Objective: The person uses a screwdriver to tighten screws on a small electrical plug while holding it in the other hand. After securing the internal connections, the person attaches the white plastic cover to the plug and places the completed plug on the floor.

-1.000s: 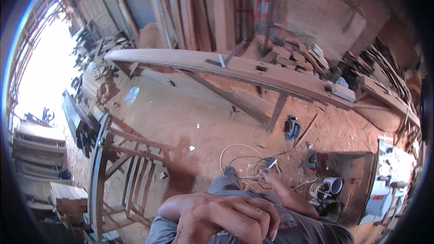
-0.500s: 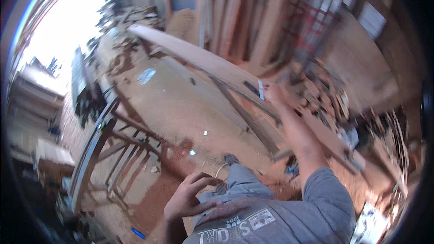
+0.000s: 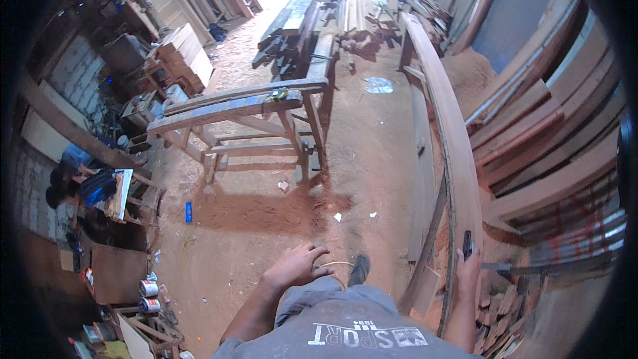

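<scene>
On my right a long wooden plank (image 3: 452, 113) runs away from me, lying on wooden supports. At its near part my right hand (image 3: 468, 271) is closed around a try square (image 3: 468, 243), whose dark part shows past the fingers; a narrow grey blade seems to stick out to the right. My left hand (image 3: 298, 267) is raised in front of my body, off everything, with the fingers apart and nothing in them. A yellow-and-black tape measure (image 3: 278, 95) rests on the wooden trestle (image 3: 226, 108) ahead.
Stacked timber (image 3: 296, 16) lies far ahead. Upright boards (image 3: 531, 113) lean along the right, with wood offcuts (image 3: 502, 312) below. Sawdust covers the floor, where a blue object (image 3: 189, 212) lies. Another person (image 3: 76, 166) is by a small table at the left. Paint cans (image 3: 149, 296) stand lower left.
My view has swung left, bringing the trestle to the middle. My right hand stays on the try square at the plank; my left hand remains raised with fingers apart.
</scene>
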